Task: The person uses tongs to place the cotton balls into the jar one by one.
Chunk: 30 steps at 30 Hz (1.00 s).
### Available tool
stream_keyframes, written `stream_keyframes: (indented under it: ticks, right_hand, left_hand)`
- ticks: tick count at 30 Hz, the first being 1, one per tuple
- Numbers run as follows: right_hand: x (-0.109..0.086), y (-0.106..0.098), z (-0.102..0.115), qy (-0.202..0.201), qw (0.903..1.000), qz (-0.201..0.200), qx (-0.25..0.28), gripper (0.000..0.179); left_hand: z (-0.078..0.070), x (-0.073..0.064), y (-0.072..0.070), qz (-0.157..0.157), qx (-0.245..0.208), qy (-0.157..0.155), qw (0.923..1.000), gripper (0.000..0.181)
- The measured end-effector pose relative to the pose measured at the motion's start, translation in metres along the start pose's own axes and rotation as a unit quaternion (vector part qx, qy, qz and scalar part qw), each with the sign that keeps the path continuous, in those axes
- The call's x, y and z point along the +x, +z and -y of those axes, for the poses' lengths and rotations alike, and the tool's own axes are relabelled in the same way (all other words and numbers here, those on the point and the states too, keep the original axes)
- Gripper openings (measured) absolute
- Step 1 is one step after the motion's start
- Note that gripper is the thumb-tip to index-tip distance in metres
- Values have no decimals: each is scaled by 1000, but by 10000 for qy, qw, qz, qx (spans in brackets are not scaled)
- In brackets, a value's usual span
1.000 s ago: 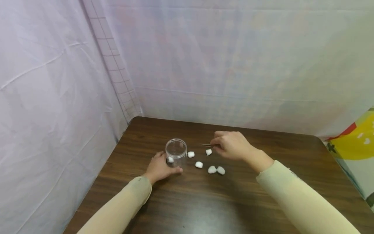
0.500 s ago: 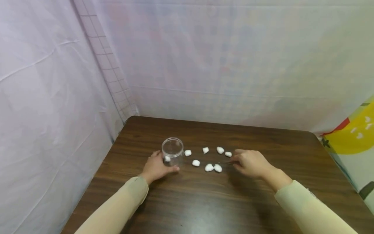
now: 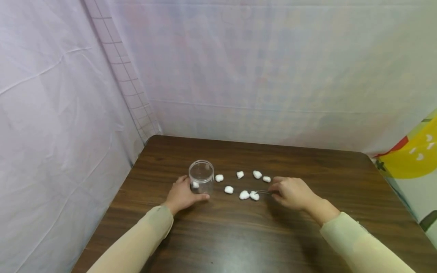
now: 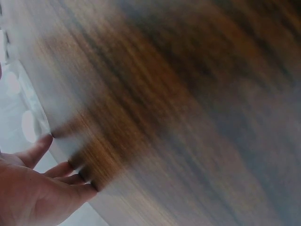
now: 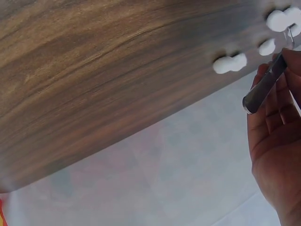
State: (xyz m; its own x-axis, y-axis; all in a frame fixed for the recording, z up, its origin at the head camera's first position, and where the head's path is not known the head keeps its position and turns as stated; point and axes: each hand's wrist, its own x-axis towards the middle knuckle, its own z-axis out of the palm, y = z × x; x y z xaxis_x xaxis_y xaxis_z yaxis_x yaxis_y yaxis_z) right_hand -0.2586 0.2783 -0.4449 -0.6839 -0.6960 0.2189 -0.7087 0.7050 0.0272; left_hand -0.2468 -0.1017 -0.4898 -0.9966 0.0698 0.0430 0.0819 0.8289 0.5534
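My left hand [image 3: 181, 196] holds a clear round jar [image 3: 201, 172] at the left of the group, thumb in front and fingers round its far left side. The jar stands open at the top, and one white cotton ball [image 3: 195, 184] shows through its lower wall. Between thumb and fingers, my right hand [image 3: 291, 192] pinches metal tweezers [image 5: 265, 84] pointing left. The tweezer tips are right at a cotton ball [image 3: 254, 196], which lies against another cotton ball [image 3: 244, 195]. In the left wrist view my left hand [image 4: 40, 188] is seen, with the jar mostly out of sight.
Several more cotton balls lie on the dark wooden table [image 3: 218, 235], including one cotton ball [image 3: 219, 178] beside the jar and another cotton ball [image 3: 266, 179] near my right fingers. A white curtain [image 3: 259, 76] hangs behind the table's far edge.
My right hand has come right and toward me, uncovering two cotton balls at the back. Since then the tweezer tips have reached a front cotton ball. The left hand stays on the jar.
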Motion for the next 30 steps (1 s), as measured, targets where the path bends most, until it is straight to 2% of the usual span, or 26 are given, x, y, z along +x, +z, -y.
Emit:
stream_keyframes:
  ticks: [10, 19, 30]
  right_hand:
    - [1, 4, 3, -167, 9998, -51, -2, 15]
    - [0, 4, 2, -100, 9999, 8, -60, 15]
    - [0, 6, 3, -209, 9998, -15, -34, 14]
  left_hand:
    - [0, 1, 1, 13, -6, -19, 10000, 95]
    - [0, 1, 1, 30, -23, -9, 10000, 95]
    - [-2, -1, -2, 53, -49, 16, 10000, 93]
